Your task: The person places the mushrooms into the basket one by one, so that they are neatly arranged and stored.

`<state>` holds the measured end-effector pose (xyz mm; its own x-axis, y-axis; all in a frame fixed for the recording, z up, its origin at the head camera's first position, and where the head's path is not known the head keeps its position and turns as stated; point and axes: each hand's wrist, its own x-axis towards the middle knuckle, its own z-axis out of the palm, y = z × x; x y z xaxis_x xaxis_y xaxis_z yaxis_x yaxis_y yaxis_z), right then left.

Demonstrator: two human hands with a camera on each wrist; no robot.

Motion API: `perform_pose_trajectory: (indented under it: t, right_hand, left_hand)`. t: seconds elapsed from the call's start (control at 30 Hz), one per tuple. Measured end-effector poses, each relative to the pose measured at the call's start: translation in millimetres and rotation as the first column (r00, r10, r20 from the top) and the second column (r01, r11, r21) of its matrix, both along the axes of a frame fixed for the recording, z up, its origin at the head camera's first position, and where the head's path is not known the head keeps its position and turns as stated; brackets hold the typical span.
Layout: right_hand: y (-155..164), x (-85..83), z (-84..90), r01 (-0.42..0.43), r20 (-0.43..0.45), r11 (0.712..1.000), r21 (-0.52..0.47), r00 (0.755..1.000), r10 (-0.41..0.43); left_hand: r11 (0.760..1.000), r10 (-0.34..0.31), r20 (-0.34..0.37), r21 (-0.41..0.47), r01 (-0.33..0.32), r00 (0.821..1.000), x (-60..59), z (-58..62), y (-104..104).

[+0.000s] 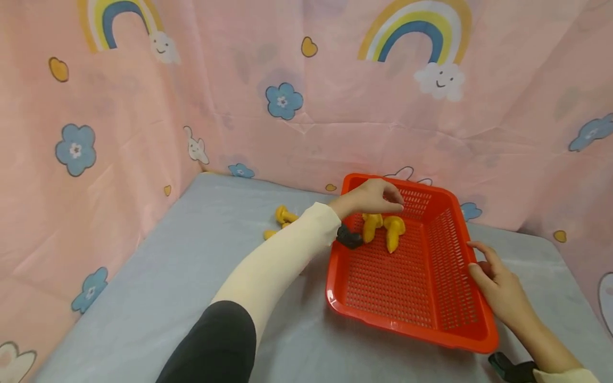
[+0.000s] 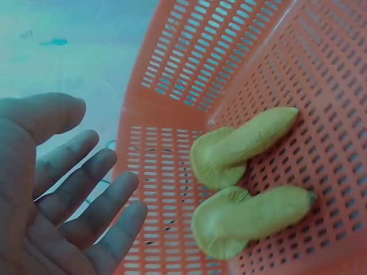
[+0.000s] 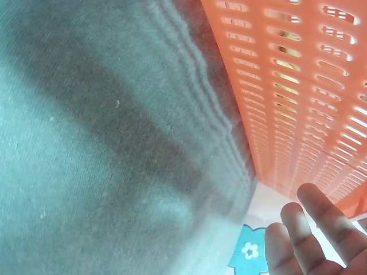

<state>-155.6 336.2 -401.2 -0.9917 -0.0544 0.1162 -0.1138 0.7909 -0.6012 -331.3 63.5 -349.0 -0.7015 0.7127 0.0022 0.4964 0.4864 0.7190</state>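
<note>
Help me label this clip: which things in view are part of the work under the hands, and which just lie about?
In the work:
red basket
two yellow mushrooms inside it
left hand open above them
right hand touching the basket's side
yellow pieces on the cloth

Lying about:
grey table cloth
pink rainbow backdrop

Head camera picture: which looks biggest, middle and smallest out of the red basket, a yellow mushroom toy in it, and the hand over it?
1. Red basket, biggest by far.
2. Left hand.
3. Yellow mushroom toy, smallest, though nearly the hand's size.
</note>
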Motion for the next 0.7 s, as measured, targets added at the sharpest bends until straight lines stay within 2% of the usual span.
perform_pose_trajectory:
  t: [0.17, 0.37, 0.7]
  right_hand:
    - [-0.2, -0.5, 0.4, 0.003, -0.001, 1.0, -0.008, 1.0, -0.003]
    - [-0.7, 0.1, 1.8, 0.003, 0.02, 1.0, -0.009, 1.0, -0.003]
    - [-1.2, -0.2, 1.0, 0.001, 0.018, 1.0, -0.013, 1.0, -0.001]
  left_hand:
    - [0.999, -0.033, -0.062, -0.01, 0.033, 0.998, 8.8, 7.7, -15.4]
    - [0.999, -0.015, -0.104, 0.036, 0.019, 0.994, 19.7, 12.8, -31.8]
    - [0.984, 0.002, -0.096, 0.175, 0.015, 0.995, 36.6, 17.0, -68.4]
